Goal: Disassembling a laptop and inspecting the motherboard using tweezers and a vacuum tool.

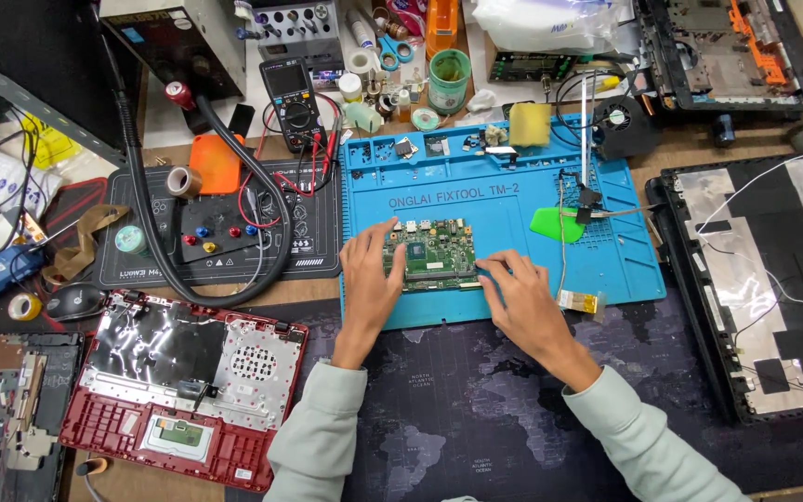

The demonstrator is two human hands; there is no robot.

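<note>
Table clutter rings a blue repair mat, cleared in the middle so the green circuit board lies flat on it; the left hand braces the board's left edge with spread fingers, the right hand presses fingertips at its right edge, neither closed around it

circuit board: glossy green | work mat: matt blue rubber | laptop shell: red plastic
</note>
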